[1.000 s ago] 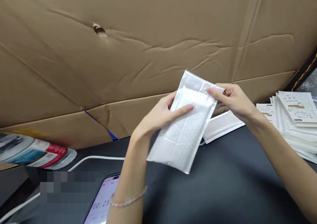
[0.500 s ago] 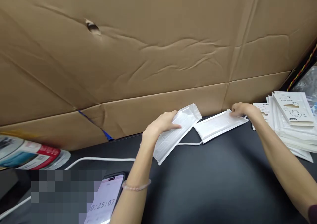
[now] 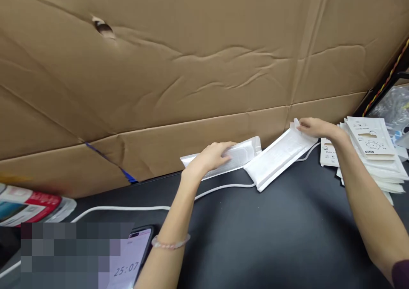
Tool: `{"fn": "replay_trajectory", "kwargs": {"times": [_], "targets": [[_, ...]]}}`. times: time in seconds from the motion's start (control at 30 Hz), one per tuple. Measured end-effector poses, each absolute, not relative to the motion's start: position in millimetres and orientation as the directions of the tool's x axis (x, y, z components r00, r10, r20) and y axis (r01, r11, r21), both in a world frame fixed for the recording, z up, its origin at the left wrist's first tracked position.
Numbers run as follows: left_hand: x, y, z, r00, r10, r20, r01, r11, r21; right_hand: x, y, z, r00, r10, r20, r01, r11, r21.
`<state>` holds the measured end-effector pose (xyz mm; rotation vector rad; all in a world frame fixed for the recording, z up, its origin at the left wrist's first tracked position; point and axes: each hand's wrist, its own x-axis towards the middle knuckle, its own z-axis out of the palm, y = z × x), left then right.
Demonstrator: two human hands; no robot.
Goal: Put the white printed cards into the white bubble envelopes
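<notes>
My left hand (image 3: 211,157) is closed on a flat white packet (image 3: 241,154) with a clear film face, its thumb across the front and its fingers at the upper edge. That packet lies along the foot of the cardboard wall. At the right, my right hand (image 3: 315,127) pinches the top corner of a second flat white packet (image 3: 281,157), which slants with that end raised. The second packet's lower left end is by the first packet's right end. A white cable (image 3: 220,188) runs behind and beneath the packets.
Brown cardboard (image 3: 198,80) stands along the back of the black table (image 3: 271,238). Printed white cards (image 3: 370,140) lie on a pile of white packets (image 3: 388,169) at right. A phone (image 3: 128,259) showing a timer and a labelled container (image 3: 35,206) are at left.
The left packet has turned from a steep slant to lie along the cardboard. My right hand has raised its packet's far corner, and that packet now slants more.
</notes>
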<state>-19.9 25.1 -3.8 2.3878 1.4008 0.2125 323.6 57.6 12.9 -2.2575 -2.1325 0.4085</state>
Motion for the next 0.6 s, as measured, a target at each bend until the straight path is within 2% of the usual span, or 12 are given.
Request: {"fn": "replay_trajectory", "kwargs": {"times": [0.07, 0.13, 0.17, 0.2, 0.3, 0.4, 0.5, 0.6], "targets": [[-15, 20, -1, 0.450, 0.893, -0.019, 0.844, -0.418, 0.336, 325, 45, 30, -0.047, 0.997, -0.055, 0.938, 0.025, -0.346], [-7, 13, 5, 0.419, 0.905, 0.068, 0.838, -0.415, 0.355, 321, 30, 47, -0.143, 0.987, 0.069, 0.695, 0.150, -0.703], [-2, 9, 8, 0.421, 0.900, 0.116, 0.809, -0.430, 0.399, 316, 22, 54, -0.178, 0.979, 0.104, 0.554, 0.187, -0.811], [4, 5, 12, 0.439, 0.885, 0.154, 0.759, -0.457, 0.464, 309, 15, 60, -0.181, 0.969, 0.165, 0.446, 0.231, -0.865], [23, -4, 16, 0.584, 0.788, 0.196, 0.492, -0.535, 0.686, 284, -5, 75, -0.212, 0.935, 0.283, 0.275, 0.335, -0.901], [35, -3, 9, 0.695, 0.696, 0.178, 0.280, -0.491, 0.825, 263, -17, 81, -0.261, 0.904, 0.340, 0.229, 0.400, -0.887], [35, 2, 3, 0.718, 0.690, 0.093, 0.290, -0.418, 0.861, 256, -19, 82, -0.284, 0.886, 0.365, 0.265, 0.439, -0.859], [23, 6, 6, 0.682, 0.729, 0.056, 0.372, -0.412, 0.832, 264, -15, 80, -0.236, 0.881, 0.411, 0.326, 0.470, -0.820]]}}
